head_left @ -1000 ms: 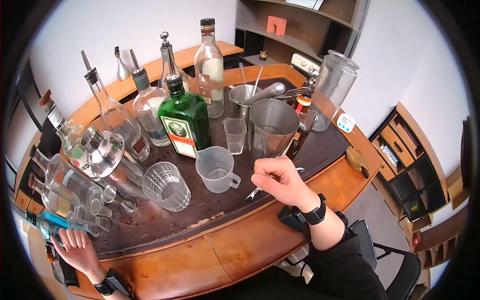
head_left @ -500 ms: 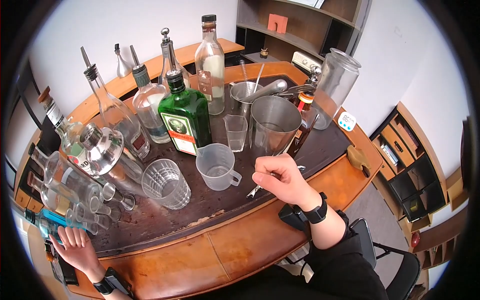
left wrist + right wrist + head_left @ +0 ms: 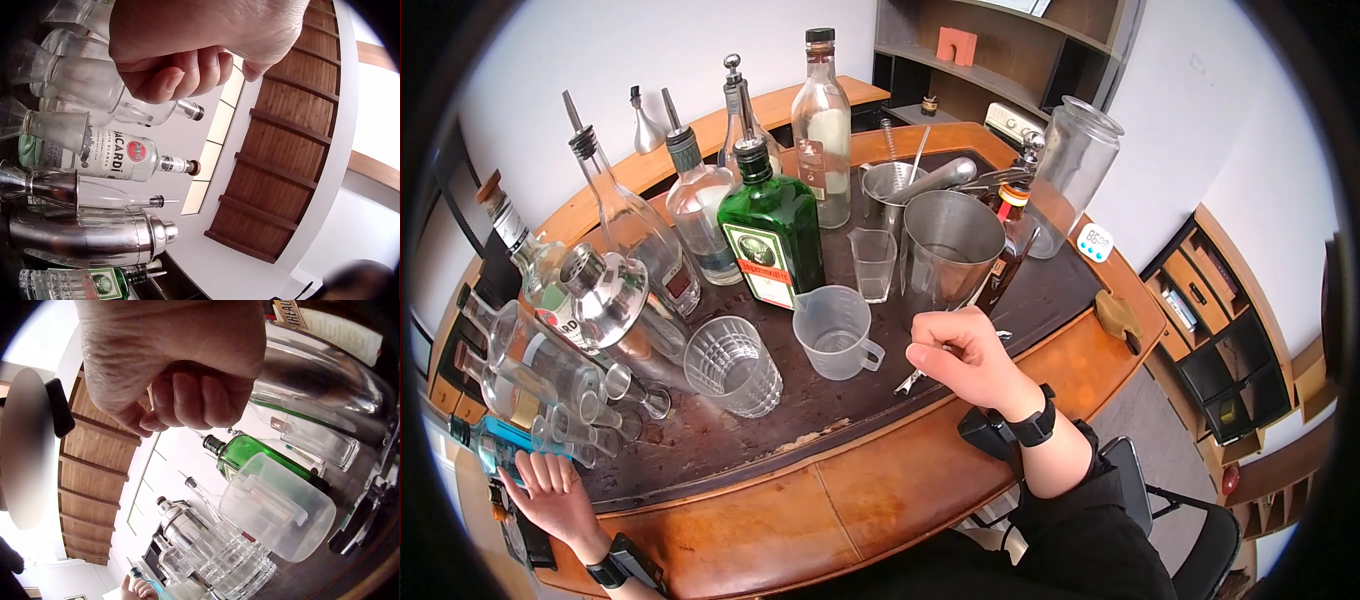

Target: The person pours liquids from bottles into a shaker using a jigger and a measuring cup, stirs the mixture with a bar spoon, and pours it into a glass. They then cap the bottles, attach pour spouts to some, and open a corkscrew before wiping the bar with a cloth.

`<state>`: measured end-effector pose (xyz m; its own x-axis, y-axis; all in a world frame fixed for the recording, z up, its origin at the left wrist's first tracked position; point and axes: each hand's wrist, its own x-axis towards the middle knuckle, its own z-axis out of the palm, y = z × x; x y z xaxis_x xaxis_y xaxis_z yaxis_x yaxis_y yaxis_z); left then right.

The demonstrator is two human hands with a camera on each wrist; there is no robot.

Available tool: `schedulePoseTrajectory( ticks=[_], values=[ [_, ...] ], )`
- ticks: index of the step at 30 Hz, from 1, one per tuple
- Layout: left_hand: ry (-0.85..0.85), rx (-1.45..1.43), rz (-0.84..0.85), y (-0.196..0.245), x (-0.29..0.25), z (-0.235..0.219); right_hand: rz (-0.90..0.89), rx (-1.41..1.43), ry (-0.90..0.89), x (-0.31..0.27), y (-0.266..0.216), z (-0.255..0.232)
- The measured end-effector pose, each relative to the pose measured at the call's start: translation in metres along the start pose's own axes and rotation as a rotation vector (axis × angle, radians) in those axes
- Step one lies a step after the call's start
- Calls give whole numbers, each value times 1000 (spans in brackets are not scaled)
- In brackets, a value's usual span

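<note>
A person's right hand (image 3: pixel 965 358), its fingers curled in and holding nothing visible, is above a crowded counter (image 3: pixel 840 510), with a translucent measuring jug (image 3: pixel 830 335) at nine o'clock and a steel mixing tin (image 3: pixel 945 245) at twelve, as seen from the head view. The left hand (image 3: pixel 558 505), fingers likewise folded inward around nothing visible, is near a blue bottle (image 3: pixel 505 440) at about eleven o'clock.

Translucent jug (image 3: pixel 825 348) upright on tabletop (image 3: pixel 850 405); blue bottle (image 3: pixel 504 438) far left.
</note>
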<state>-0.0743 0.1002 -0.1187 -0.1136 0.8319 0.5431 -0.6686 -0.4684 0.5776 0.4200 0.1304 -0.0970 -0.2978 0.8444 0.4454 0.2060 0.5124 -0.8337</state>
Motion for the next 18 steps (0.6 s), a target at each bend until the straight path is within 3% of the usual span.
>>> schedulePoseTrajectory(
  ticks=[10, 18],
  values=[
    [43, -6, 9, 0, 0, 2, -7, -25, 10, 0, -1, 0],
    [207, -37, 4, -2, -1, 15, -13, -67, 67, -3, 9, 0]
  ],
)
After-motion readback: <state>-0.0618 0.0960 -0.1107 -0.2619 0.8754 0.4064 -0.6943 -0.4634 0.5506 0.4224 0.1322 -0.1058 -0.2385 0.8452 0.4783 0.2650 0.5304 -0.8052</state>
